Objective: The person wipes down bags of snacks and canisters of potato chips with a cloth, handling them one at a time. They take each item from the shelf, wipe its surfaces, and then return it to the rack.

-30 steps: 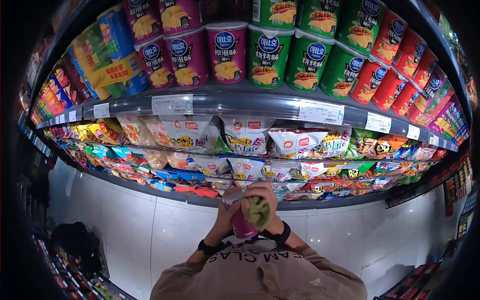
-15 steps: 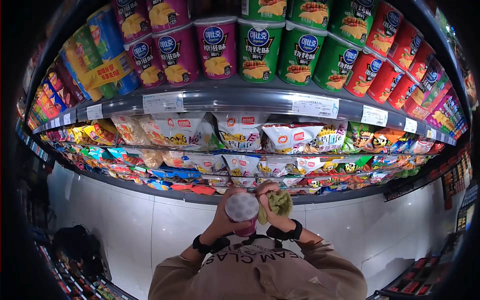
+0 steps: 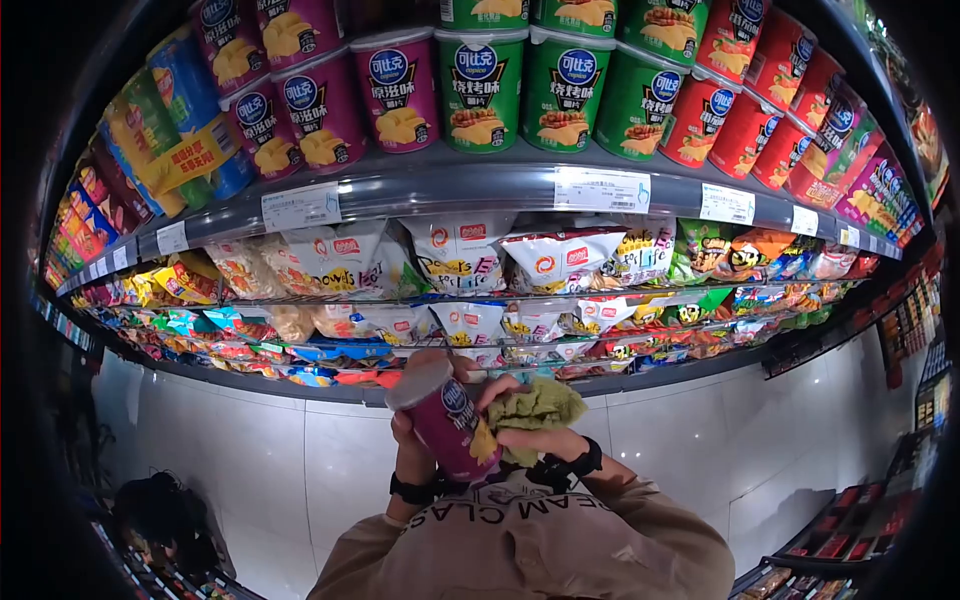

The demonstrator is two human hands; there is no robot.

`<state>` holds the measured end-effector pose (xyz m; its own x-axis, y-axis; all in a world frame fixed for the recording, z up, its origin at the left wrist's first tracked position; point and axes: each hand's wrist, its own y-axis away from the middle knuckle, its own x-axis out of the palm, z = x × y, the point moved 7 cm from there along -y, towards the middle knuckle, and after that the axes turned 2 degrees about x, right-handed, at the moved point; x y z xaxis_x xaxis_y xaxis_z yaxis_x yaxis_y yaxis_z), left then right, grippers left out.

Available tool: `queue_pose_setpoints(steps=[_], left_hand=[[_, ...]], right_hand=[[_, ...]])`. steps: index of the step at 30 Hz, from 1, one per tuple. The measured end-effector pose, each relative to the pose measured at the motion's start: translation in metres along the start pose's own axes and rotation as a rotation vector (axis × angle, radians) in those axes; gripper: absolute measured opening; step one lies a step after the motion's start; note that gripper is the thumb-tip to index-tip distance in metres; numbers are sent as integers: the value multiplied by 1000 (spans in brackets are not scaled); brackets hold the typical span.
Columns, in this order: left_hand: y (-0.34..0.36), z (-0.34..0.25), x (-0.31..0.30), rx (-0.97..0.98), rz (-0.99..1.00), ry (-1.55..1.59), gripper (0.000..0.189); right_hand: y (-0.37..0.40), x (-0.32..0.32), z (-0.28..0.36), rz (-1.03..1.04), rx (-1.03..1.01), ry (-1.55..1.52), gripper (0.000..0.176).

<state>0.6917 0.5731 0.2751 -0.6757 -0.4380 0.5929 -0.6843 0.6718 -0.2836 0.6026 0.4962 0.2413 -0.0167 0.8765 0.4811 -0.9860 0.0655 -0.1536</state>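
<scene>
A purple chip canister (image 3: 447,432) with a pale lid is tilted in front of the chest, its printed front showing. My left hand (image 3: 412,440) is wrapped round its far side, with part of the fingers hidden behind it. On the other side, my right hand (image 3: 530,432) grips a crumpled green cloth (image 3: 540,405), which lies close beside the canister's wall. Whether the cloth touches the canister cannot be made out.
A curved shelf edge (image 3: 400,192) carries purple, green and red canisters. Bagged snacks (image 3: 565,262) fill the racks below. Pale floor tiles (image 3: 660,440) lie under the arms. A dark, crouched-looking shape (image 3: 165,515) is at the lower left. More shelving (image 3: 850,525) stands lower right.
The canister has turned from upright, lid facing up, to tilted with its label showing. The green cloth now lies more spread beside it. The shelf view has shifted slightly left.
</scene>
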Motion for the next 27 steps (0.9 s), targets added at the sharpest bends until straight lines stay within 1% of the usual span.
queue_pose_setpoints(steps=[2,3,4,6,7,8,10,11,12,14,15,16,17,18,19,20,22,23,24,26,27], left_hand=[[-5,-17,-10,224,-15,-245,86],[-5,-17,-17,253,-21,-272,87],[-2,-14,-17,256,-22,-272,87],[7,-9,-19,268,-142,-183,81],[10,-4,-3,132,-59,-9,84],[11,-3,-5,134,-59,-9,84],[14,12,9,33,202,-88,88],[19,19,16,-21,330,-126,91],[20,18,17,-19,328,-122,91],[18,17,5,-67,179,-96,92],[17,10,-5,13,124,-162,86],[18,9,-12,14,125,-159,86],[19,12,-24,-42,44,-183,79],[20,17,-36,-95,-38,-209,76],[22,18,-49,-94,-163,-355,71],[23,21,-49,-97,-165,-360,71],[19,25,-33,-69,-146,-643,72],[23,31,-29,20,-100,-744,71],[22,33,-14,85,-9,-703,68],[29,53,-29,91,-151,-622,60],[29,50,-33,96,-154,-626,60]], right_hand=[[-7,19,24,-1,-169,313,61],[-10,18,17,-44,-187,430,75],[-10,20,11,-41,-188,431,75],[-10,20,5,-139,-174,620,78],[-8,18,5,-135,-213,568,79],[-3,15,4,-133,-214,568,79],[7,6,-12,-66,14,-205,78],[8,5,-12,-55,5,-272,74],[9,3,-14,-56,8,-270,74],[13,-7,-14,-161,-9,265,64],[9,1,19,-175,-185,636,49],[12,2,20,-176,-185,639,49],[21,-4,31,-382,-316,770,43],[31,-7,44,-587,-451,894,37],[38,-5,53,-634,-517,933,37],[36,-1,55,-634,-516,927,37],[46,5,72,-787,-783,829,44],[40,7,66,-704,-769,856,49],[33,20,70,-660,-744,873,48],[22,27,51,-569,-852,992,51],[20,26,43,-563,-855,988,51]])
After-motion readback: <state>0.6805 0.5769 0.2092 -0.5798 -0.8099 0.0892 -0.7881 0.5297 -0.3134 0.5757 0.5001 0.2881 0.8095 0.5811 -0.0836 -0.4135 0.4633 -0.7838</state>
